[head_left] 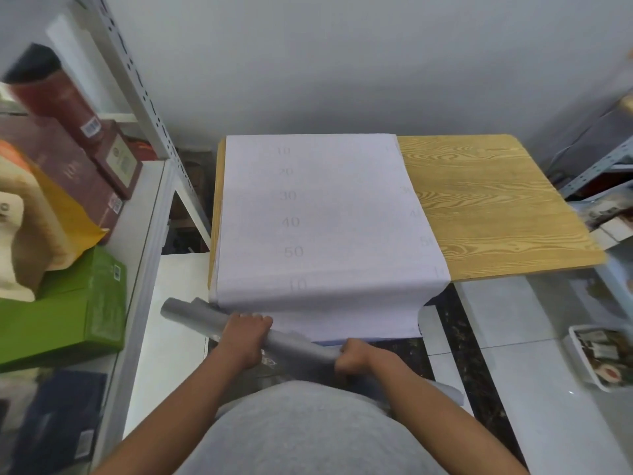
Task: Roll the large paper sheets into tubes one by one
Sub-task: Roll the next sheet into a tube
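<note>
1. Desk (486, 207), wood-grained, standing against a pale wall, its right half bare.
2. Paper sheets (318, 214), white with faint printed numbers, lying stacked over the desk's left part and draping off the near edge toward the person.
3. Shelf unit (150, 214) standing at the left, carrying a green box (82, 303), dark red boxes (65, 166) and a paper bag (41, 228).
4. Rolled tube (294, 346), grey, hanging tilted just below the desk's near edge, left end higher, touching the draped sheet edge; a second tube end (200, 303) showing just behind its left end.
5. Tray (579, 358) lying on the tiled floor at the right, holding small items too blurred to tell.
6. Left hand (245, 332) curling round the tube near its middle, knuckles up.
7. Right hand (352, 354) gripping the tube's lower right end, fingers wrapped tight.
</note>
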